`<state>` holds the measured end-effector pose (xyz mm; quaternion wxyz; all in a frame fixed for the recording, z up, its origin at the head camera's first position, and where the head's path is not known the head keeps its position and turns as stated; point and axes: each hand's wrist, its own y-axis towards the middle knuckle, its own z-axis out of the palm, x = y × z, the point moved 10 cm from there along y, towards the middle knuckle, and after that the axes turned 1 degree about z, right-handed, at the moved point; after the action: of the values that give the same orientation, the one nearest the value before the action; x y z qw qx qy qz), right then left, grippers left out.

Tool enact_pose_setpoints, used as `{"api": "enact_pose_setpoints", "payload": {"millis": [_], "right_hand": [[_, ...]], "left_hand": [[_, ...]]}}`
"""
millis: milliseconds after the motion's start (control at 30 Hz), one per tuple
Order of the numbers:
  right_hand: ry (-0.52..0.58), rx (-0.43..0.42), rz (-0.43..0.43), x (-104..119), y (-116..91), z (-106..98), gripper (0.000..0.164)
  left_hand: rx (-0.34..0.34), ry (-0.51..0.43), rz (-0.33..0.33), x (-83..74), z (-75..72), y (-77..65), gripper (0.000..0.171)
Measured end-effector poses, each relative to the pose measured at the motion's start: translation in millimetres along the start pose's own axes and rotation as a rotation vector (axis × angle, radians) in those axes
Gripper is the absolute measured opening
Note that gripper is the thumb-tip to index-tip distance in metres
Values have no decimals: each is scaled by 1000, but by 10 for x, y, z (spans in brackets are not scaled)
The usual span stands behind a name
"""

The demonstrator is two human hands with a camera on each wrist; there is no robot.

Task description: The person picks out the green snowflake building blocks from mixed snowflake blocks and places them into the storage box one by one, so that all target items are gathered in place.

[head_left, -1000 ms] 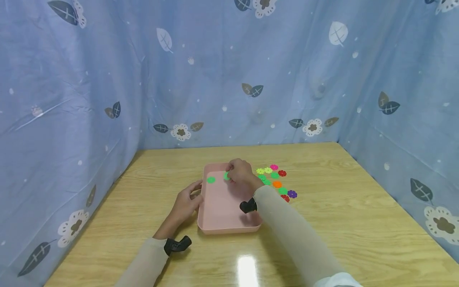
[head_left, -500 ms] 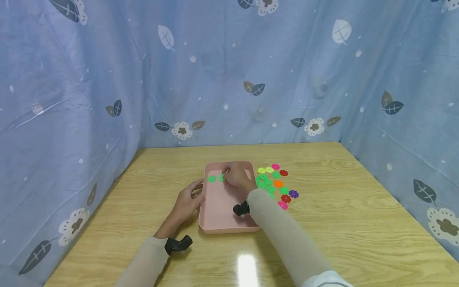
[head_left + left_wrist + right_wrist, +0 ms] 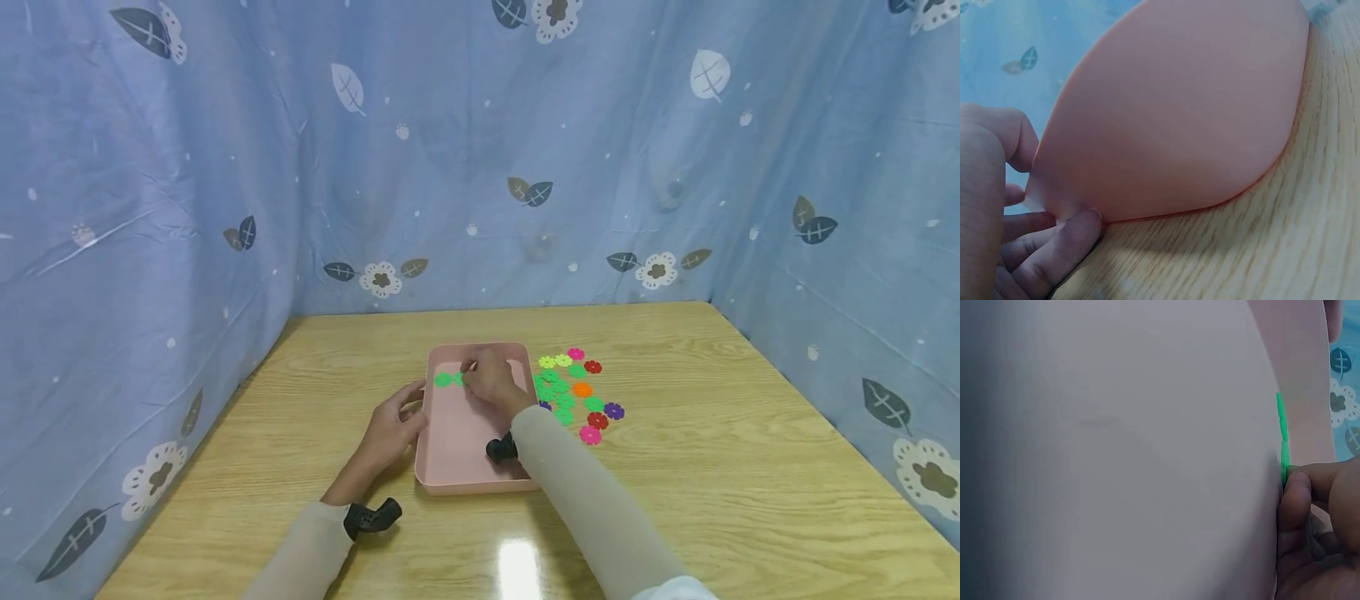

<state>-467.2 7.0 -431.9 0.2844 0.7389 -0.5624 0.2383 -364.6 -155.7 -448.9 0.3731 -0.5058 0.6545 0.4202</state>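
My left hand (image 3: 390,425) holds the pink tray (image 3: 457,450) at its left side. In the left wrist view, bent fingers (image 3: 1082,228) touch the outer wall near its base, and another digit meets the rim. Over the upper part of the tray, my right hand (image 3: 491,379) pinches a green flower-shaped disc (image 3: 458,378). Another green flower-shaped disc (image 3: 443,380) lies just left of it inside the tray. From the right wrist, both discs show edge-on, end to end; whether they touch is hard to tell. My right fingers hide part of the pinched disc.
Right of the tray lie several loose flower-shaped discs: green (image 3: 566,402), yellow (image 3: 562,360), orange (image 3: 582,390), red (image 3: 597,421), pink (image 3: 590,435) and purple (image 3: 614,411). They rest on the wooden table (image 3: 712,458). A blue patterned curtain (image 3: 465,150) surrounds its back and sides.
My right hand has shifted slightly left with the pinched green disc, bringing it up close to the other green disc. More of the loose discs show past my right arm. The left hand stays put.
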Motion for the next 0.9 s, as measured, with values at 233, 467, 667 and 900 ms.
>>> {"api": "enact_pose_setpoints", "payload": {"millis": [233, 467, 667, 900], "right_hand": [[41, -8, 23, -10, -11, -21, 11], [90, 1, 55, -21, -13, -26, 10], [204, 28, 156, 13, -81, -90, 8], [308, 32, 142, 211, -218, -190, 24]], "left_hand": [[-7, 15, 4, -11, -6, 8, 62], [-14, 7, -3, 15, -5, 18, 63], [-15, 11, -11, 22, -8, 32, 62], [-30, -1, -7, 8, -2, 9, 61]]}}
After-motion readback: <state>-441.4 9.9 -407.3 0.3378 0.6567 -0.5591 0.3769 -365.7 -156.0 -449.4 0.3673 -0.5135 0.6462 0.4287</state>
